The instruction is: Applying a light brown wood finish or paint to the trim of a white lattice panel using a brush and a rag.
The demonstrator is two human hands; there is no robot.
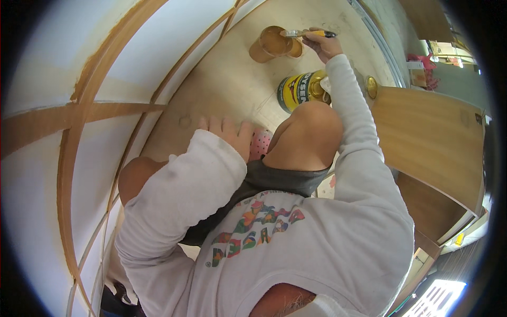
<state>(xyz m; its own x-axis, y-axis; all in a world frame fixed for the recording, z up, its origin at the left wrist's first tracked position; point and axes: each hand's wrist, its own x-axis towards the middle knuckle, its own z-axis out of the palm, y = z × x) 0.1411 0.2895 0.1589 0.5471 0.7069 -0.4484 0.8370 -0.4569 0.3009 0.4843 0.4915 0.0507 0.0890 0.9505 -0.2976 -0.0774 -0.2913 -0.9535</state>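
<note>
Head view looks down on a person crouched on a pale floor sheet (pixel 222 84), knees up, in a light grey long-sleeved top. At the top, the right hand (pixel 323 46) has its grip clamped on the yellow handle of a flat paintbrush (pixel 303 33), which lies level across the rim of a small brown plastic cup (pixel 274 45). The cup is tilted toward the camera and holds an orange-brown liquid that coats its inside; the brush's bristle end sits over that opening. Just below the cup, near the right forearm, stands a round metal tin with a yellow and dark label (pixel 301 90); its top is open, though its contents cannot be made out. A round gold-coloured lid (pixel 372 87) lies just beside the tin on the right, at the edge of a brown wooden board (pixel 428 132). The left hand (pixel 227 132) rests flat on the floor, fingers spread and holding nothing, touching a pink dotted cloth (pixel 260 143). White panels crossed by curved brown-painted strips (pixel 79 113) fill the left.
</note>
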